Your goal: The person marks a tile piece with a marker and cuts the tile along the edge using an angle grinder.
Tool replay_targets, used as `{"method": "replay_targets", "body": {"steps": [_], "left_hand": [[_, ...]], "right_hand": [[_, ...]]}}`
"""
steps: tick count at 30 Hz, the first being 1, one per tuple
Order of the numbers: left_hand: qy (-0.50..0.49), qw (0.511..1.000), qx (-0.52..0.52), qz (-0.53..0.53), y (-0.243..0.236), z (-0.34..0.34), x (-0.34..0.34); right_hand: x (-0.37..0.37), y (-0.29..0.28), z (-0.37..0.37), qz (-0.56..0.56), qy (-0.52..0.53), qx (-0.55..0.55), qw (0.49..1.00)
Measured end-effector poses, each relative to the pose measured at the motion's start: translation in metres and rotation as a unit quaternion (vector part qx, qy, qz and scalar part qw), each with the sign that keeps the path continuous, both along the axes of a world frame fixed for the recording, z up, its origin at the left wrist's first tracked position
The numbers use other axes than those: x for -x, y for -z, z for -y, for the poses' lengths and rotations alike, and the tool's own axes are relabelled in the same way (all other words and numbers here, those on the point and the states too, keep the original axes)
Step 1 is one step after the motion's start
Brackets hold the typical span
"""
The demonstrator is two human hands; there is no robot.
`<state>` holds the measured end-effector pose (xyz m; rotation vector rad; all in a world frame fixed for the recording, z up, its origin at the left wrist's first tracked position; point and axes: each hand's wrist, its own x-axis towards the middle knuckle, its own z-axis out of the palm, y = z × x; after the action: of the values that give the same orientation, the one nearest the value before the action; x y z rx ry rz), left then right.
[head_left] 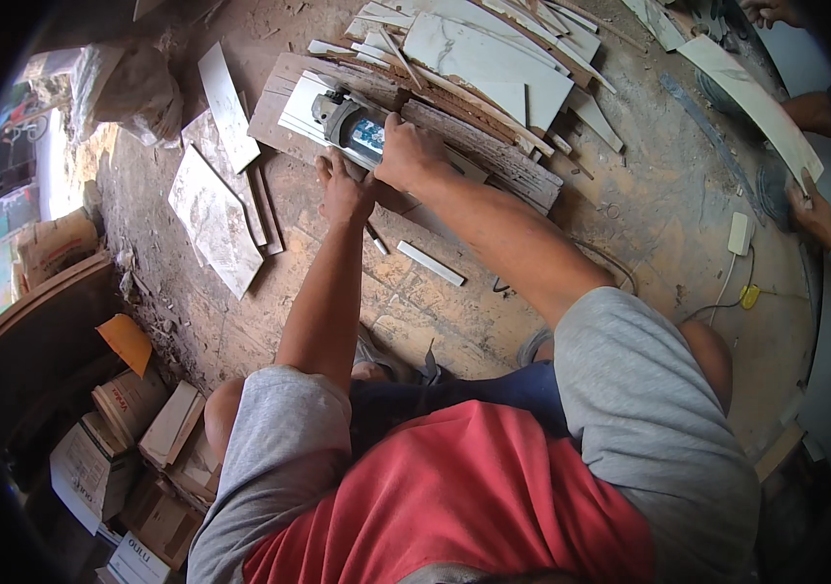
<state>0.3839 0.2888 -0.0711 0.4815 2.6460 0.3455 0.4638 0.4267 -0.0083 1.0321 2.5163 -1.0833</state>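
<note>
A grey angle grinder with a blue patterned label lies over a narrow white tile piece. My right hand is wrapped round the rear of the grinder's body. My left hand is just below the grinder's head, at the near edge of the tile. Its visible fingers are apart and point forward; the hand hides whether they press on the tile. Under the tile is a worn wooden board. The grinder's disc cannot be made out.
Cut tiles and strips are piled beyond the boards. Broken marbled tiles lie at left, a white offcut nearer me. A cable and white socket block are at right. Another person's hand holds a long tile. Boxes stand lower left.
</note>
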Motion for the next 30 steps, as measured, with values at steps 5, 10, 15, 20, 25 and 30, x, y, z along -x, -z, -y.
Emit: {"method": "replay_targets", "body": {"steps": [5,10,15,20,25,30], "left_hand": [[0.002,1.000,-0.003,-0.009,0.003,0.003,0.002],[0.008,1.000,-0.007,-0.009,0.006,0.001,0.001],[0.010,1.000,-0.012,0.000,0.004,0.004,0.004],[0.007,1.000,-0.004,0.002,0.003,0.001,0.003],[0.008,1.000,-0.006,-0.004,0.004,0.004,0.004],[0.007,1.000,0.000,-0.006,-0.001,0.000,0.001]], "right_hand": [[-0.005,-0.006,0.001,-0.007,-0.001,0.004,1.000],[-0.010,0.000,-0.001,-0.009,-0.003,-0.007,1.000],[-0.012,0.000,0.000,0.000,-0.004,-0.003,1.000],[-0.015,0.003,-0.001,-0.007,0.000,0.001,1.000],[-0.019,0.000,0.000,-0.012,-0.001,-0.002,1.000],[-0.024,0.001,-0.001,-0.013,0.005,-0.004,1.000]]}}
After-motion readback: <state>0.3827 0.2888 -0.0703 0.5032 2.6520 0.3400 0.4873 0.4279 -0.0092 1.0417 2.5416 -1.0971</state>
